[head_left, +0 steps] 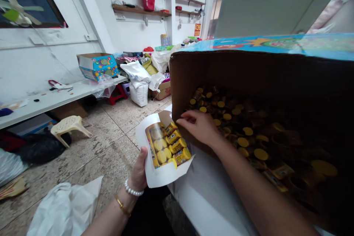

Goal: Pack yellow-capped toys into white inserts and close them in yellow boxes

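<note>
My left hand (139, 169) grips the edge of a white cardboard box (162, 181) with a window, its thumb on the front. Small yellow-lidded tubs (159, 144) stand inside it in rows, and others with printed yellow labels (177, 142) lie on their sides at its open end. Just right of the box, at the near edge of a big carton (178, 81), is my right hand (199, 127). Its fingers are loosely curled with a gap to the thumb, and nothing shows between them. Many loose yellow-lidded tubs (243, 142) fill the carton's dark bottom.
The carton rests on a white-covered surface (199, 184). A long white table (55, 94) at the left bears a blue printed carton (98, 67). A cream plastic stool (70, 127), a white sack (138, 88) and a white bag (63, 206) are on the floor.
</note>
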The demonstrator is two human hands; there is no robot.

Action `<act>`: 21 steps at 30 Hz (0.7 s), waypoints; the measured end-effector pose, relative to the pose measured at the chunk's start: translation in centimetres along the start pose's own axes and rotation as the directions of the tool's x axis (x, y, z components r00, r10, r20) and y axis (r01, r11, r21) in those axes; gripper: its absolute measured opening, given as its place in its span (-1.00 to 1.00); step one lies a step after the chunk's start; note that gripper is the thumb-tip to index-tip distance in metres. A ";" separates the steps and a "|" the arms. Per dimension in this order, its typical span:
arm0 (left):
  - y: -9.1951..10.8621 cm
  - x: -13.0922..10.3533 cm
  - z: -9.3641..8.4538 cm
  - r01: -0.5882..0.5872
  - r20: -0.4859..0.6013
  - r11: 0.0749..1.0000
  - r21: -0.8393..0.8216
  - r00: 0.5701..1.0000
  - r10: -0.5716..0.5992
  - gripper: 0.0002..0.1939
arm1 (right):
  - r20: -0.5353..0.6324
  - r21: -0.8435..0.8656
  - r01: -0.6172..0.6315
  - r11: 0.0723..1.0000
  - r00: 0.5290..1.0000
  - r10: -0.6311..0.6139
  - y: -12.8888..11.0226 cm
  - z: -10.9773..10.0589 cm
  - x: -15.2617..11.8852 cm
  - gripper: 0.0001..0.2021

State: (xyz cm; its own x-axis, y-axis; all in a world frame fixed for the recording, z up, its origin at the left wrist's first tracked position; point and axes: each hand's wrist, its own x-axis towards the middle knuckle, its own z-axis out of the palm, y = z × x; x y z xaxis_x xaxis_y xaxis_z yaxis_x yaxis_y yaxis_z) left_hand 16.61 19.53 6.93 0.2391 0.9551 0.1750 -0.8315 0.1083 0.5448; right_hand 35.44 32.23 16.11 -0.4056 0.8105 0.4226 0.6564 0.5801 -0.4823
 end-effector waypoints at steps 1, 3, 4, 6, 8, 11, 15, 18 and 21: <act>0.0 0.0 -0.1 0.006 0.004 1.000 0.001 1.000 -0.006 -0.42 | -0.019 -0.044 -0.027 0.999 0.999 0.026 0.8 -0.4 0.2 -0.78; 0.1 0.0 -0.2 0.006 0.006 1.000 -0.002 1.000 -0.006 -0.44 | -0.032 -0.114 -0.043 0.993 0.999 0.040 2.1 -0.6 0.4 -0.78; 0.2 0.0 -0.3 0.001 0.004 1.000 -0.009 1.000 -0.001 -0.44 | -0.017 -0.144 -0.034 0.989 0.999 0.032 2.7 -0.4 0.4 -0.79; 0.3 0.0 -0.4 -0.004 0.004 1.000 -0.028 1.000 0.004 -0.44 | 0.041 -0.181 -0.001 0.983 0.999 0.008 3.4 0.5 0.1 -0.82; 0.3 0.0 -0.3 -0.003 0.006 0.999 -0.041 1.000 0.003 -0.44 | 0.099 -0.187 0.022 0.982 0.995 -0.003 3.8 1.6 -0.3 -0.85; 0.3 0.1 0.0 0.011 0.000 0.999 -0.031 1.000 -0.011 -0.45 | 0.132 -0.157 -0.006 0.988 0.991 0.027 4.3 2.3 -0.4 -0.81; 0.1 0.0 -0.1 -0.008 -0.018 1.000 -0.012 1.000 0.008 -0.44 | 0.071 -0.013 -0.065 0.998 0.995 0.066 4.1 1.3 0.4 -0.60; -0.1 -0.1 -0.5 -0.005 -0.043 1.000 -0.005 0.999 0.005 -0.40 | 0.019 0.153 -0.104 0.983 0.995 0.103 2.7 0.3 0.9 -0.70; -0.1 -0.2 -0.7 0.005 -0.037 1.000 -0.003 0.999 -0.005 -0.39 | -0.001 0.292 -0.106 0.950 0.994 0.111 0.3 0.0 0.7 -0.80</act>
State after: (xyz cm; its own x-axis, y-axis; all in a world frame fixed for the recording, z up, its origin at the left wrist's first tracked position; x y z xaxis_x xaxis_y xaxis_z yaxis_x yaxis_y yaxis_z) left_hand 16.33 19.49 6.26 0.2243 0.9642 0.1417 -0.8319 0.1137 0.5432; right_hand 35.34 32.92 16.24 -0.3297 0.8699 0.3669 0.4811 0.4892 -0.7275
